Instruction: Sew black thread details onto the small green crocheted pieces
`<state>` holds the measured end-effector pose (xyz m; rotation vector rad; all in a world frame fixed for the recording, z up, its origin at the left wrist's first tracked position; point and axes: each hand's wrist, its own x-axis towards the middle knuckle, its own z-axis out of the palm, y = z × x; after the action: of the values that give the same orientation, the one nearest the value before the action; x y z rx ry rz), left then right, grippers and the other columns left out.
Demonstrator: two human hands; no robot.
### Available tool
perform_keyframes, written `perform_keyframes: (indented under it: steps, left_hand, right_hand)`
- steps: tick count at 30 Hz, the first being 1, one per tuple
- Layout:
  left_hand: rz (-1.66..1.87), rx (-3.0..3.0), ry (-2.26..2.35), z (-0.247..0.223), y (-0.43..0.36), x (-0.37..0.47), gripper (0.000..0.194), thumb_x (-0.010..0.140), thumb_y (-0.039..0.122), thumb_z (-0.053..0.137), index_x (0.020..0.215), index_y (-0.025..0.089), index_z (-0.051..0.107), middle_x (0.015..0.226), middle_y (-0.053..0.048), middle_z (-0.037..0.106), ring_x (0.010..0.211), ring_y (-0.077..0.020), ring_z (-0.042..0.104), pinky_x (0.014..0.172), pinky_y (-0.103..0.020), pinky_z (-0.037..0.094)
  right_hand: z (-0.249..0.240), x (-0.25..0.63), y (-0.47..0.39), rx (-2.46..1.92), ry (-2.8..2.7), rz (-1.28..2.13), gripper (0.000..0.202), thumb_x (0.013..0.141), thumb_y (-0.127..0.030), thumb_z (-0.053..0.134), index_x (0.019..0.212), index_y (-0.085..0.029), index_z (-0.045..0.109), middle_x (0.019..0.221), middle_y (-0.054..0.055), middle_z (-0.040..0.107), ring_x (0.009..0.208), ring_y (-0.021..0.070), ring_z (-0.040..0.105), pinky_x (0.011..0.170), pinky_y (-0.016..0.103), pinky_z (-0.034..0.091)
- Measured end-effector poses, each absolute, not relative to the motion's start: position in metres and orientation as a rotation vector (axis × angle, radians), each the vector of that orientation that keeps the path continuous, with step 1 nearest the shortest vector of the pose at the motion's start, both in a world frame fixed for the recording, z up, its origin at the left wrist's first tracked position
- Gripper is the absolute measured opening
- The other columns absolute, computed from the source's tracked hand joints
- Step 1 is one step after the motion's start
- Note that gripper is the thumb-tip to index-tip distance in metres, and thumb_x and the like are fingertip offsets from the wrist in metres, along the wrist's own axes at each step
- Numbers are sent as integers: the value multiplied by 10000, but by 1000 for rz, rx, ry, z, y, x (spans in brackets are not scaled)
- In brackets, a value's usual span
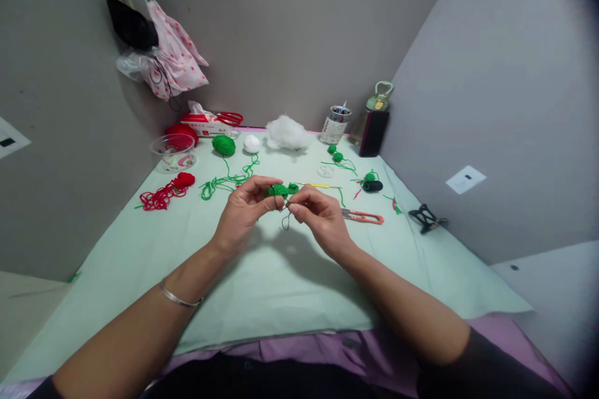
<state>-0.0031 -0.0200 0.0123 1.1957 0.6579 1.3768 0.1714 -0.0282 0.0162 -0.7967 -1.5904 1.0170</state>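
My left hand [243, 209] is closed on a small green crocheted piece [279, 190], gripped between thumb and fingers above the middle of the table. Close beside it, my right hand [321, 215] pinches a thin black thread [286, 222] that loops down below the piece. Whether a needle is also in those fingertips is too small to tell. Behind the right hand lie a yellow-handled crochet hook [321, 185] and orange thread snips [364, 217], partly covered by the fingers.
A green yarn ball [223, 145], a white ball [251, 144], stuffing [286, 133] and a pen holder [336, 124] stand along the back. Red yarn [161, 194] and a clear tub [174, 153] lie left. At right are a black thread spool [373, 186] and a phone [374, 133].
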Motion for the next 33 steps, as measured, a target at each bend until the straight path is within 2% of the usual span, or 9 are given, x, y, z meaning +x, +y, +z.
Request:
perform_keyframes:
  steps: [5,11,15,19,23,26,29,31,33]
  left_hand:
    - [1371,1216,669,8,-21,-1,271,737,263,846,983,229,739,753,8,652,736,-137,600,726,-273,488]
    - [1429,1310,866,10,-21,-4,293,736,290,838,1003,226,736,917,-16,693,788,-145,631,761,-279,509]
    - [1410,1434,953,3,-18,-4,281,744,307,831,991,206,742,912,-31,706,817,-164,654,770,-282,513]
    - [1364,1442,969,1,-15,-6,278,752,323,820,987,199,739,886,-38,710,792,-171,653,753,-289,516]
    - [1386,1499,986,1,-14,-7,252,769,285,792,1004,209,743,1002,-56,679,866,-176,643,803,-301,518]
    - [1318,1614,961,-1,-14,-6,219,795,234,747,1012,211,744,1042,-64,655,932,-185,629,842,-303,502]
    - [1231,1648,934,-4,-16,-4,294,825,210,706,1118,223,694,1045,-50,661,914,-168,619,833,-295,488]
    - [1201,1651,918,-4,-17,-3,310,828,208,700,1135,224,656,1039,-37,655,885,-152,608,818,-287,483]
    - [1165,1669,908,-3,-18,-3,243,828,214,697,1066,209,650,961,-20,643,835,-141,592,788,-280,475]
  right_hand:
    - [20,171,-29,-815,-1608,966,179,876,-360,706,794,-202,691,746,0,563,650,114,498,605,270,397]
    - [22,169,-24,-889,-1469,1300,235,784,-386,779,825,-183,668,707,-21,608,582,99,532,584,264,468]
    - [16,169,-20,-909,-1382,1429,270,740,-376,810,791,-167,646,669,-32,605,563,94,553,591,261,498]
    - [15,171,-18,-897,-1332,1478,287,750,-386,801,825,-162,638,692,-23,631,582,103,596,611,272,531]
    - [16,177,-13,-975,-1498,1257,246,835,-403,720,885,-172,654,785,14,667,679,140,660,617,277,527]
    - [16,181,-13,-1020,-1678,935,158,866,-341,692,895,-185,690,796,11,651,639,114,596,596,262,467]
    - [17,179,-15,-981,-1776,754,75,858,-261,689,842,-189,701,810,14,640,664,107,556,627,261,444]
    - [18,178,-16,-970,-1782,735,84,842,-234,686,780,-178,690,795,15,630,683,110,551,629,258,433]
    - [21,181,-13,-978,-1725,865,102,812,-232,697,738,-165,679,725,4,613,644,106,534,603,253,422]
